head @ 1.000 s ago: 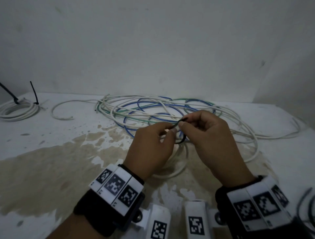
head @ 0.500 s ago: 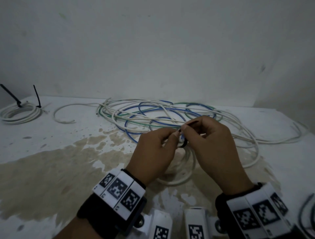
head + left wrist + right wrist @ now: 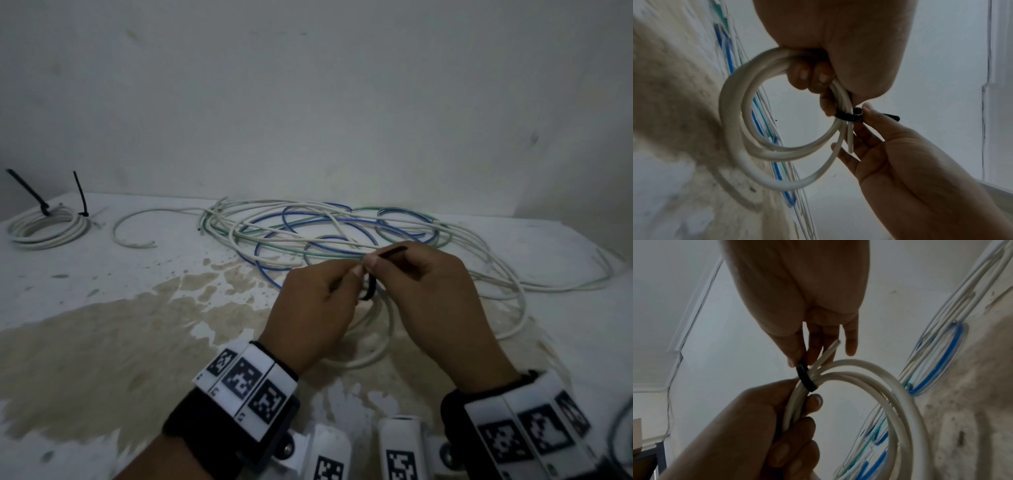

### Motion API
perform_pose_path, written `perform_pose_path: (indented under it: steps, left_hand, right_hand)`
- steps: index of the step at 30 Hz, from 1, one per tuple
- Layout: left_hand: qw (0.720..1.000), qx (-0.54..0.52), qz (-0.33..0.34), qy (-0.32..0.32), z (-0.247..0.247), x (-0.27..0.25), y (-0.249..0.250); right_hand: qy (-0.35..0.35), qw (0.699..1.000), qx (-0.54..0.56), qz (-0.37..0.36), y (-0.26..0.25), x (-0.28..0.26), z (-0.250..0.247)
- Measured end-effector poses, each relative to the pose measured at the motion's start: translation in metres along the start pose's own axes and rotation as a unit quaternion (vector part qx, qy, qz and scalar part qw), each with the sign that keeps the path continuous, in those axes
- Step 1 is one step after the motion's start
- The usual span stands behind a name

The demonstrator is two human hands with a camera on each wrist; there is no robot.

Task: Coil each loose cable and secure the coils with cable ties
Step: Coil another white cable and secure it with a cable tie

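Head view: The left hand [image 3: 317, 315] and right hand [image 3: 433, 294] meet above the middle of the white worktop [image 3: 137, 270], fingertips close together. Between them sits a black cable tie [image 3: 370, 287], looped round a white cable coil [image 3: 370, 359] that hangs below the hands. The tie's free tail points up and to the right from the right hand's pinch. Behind the hands, a loose tangle of white, blue and green cables [image 3: 325, 229] lies spread on the worktop. At far left rests a finished white coil [image 3: 44, 228] with two black ties standing up from it. A brown stain [image 3: 102, 342] covers the near left part of the worktop.

Left wrist view: The left hand [image 3: 838, 40] has its fingers curled round the bundled strands of the white cable coil [image 3: 748, 129], gripping it at the top. The cable tie [image 3: 849, 116] wraps the strands just below that grip. The right hand [image 3: 910, 154] pinches the tie at its head, thumb on top, other fingers loosely extended beneath.

Right wrist view: The right hand [image 3: 807, 305] pinches the cable tie [image 3: 806, 378] with thumb and forefinger; the remaining fingers are nearly straight. The left hand [image 3: 766, 426] clasps the white cable coil [image 3: 890, 394] just beside the tie. One cut cable end sticks out past the tie.
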State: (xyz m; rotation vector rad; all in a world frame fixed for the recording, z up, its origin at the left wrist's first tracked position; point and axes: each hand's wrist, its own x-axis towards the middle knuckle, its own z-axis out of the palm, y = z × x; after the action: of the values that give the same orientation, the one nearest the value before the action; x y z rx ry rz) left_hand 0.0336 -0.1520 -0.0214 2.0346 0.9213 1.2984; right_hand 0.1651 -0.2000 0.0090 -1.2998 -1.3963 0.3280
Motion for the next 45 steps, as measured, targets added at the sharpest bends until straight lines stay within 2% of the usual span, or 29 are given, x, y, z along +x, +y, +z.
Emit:
perform_pose_path:
  steps: [5,8,11,17,22,25,29,31,34,40,45]
  left_hand:
    - [0.990,-0.113,-0.080,-0.023,-0.005,0.002,0.010]
    - [0.994,-0.076,-0.051,-0.054,-0.004,0.001,0.012]
    - [0.998,-0.037,-0.012,-0.043,-0.003,0.001,0.011]
    - [0.996,-0.081,-0.036,-0.030,-0.004,0.002,0.005]
    - [0.997,-0.073,-0.027,-0.030,-0.004,0.003,0.007]
    - [0.997,-0.069,-0.030,-0.026,-0.004,0.003,0.007]
    - [0.995,-0.081,-0.049,-0.041,-0.005,0.002,0.004]
    - [0.989,-0.115,-0.076,-0.058,-0.004,0.002,0.002]
    - [0.979,-0.154,-0.106,-0.087,-0.002,0.003,-0.002]
    - [0.992,-0.080,-0.061,-0.082,-0.002,0.000,0.001]
    - [0.975,-0.176,-0.117,-0.070,-0.011,0.007,0.002]
  right_hand:
    - [0.018,0.999,-0.011,-0.031,-0.003,-0.001,0.001]
    - [0.030,0.999,-0.020,-0.037,0.000,0.001,-0.001]
    - [0.014,0.998,-0.037,-0.051,0.003,0.003,-0.004]
    - [-0.019,0.990,-0.059,-0.124,0.005,0.004,-0.006]
    - [0.061,0.968,-0.107,-0.217,-0.002,0.004,-0.010]
    - [0.065,0.974,-0.077,-0.201,-0.002,0.004,-0.009]
    - [-0.020,0.997,0.008,-0.080,0.001,0.003,-0.005]
    - [-0.049,0.997,0.024,-0.055,0.005,0.004,-0.005]
    - [-0.011,0.996,-0.028,-0.089,0.011,0.005,-0.007]
    - [0.014,0.978,-0.100,-0.182,0.014,0.007,-0.008]
    - [0.012,0.973,-0.104,-0.204,0.011,0.005,-0.006]
